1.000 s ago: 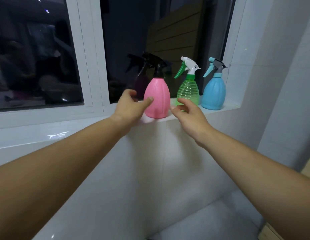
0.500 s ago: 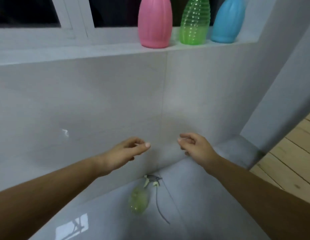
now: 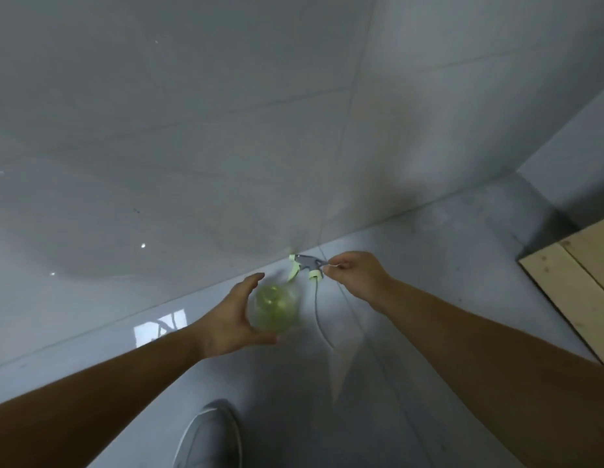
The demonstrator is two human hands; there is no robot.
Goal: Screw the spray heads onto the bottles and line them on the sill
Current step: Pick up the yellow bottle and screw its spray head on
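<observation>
A pale green see-through bottle without a head lies on the grey floor by the foot of the tiled wall and looks blurred. My left hand cups it from the left, fingers over its top and thumb under it. Just to the right lies a grey spray head with a pale green trigger and collar, its thin tube trailing toward me. My right hand pinches the rear end of that head. The sill and the other bottles are out of view.
The glossy tiled wall fills the upper part of the view. My light shoe stands on the floor below the hands. Wooden boards lie at the right, beside a wall corner.
The view has dropped from the sill with its three bottles to the floor. Both hands came down: the left closed around the green bottle, the right reached the spray head.
</observation>
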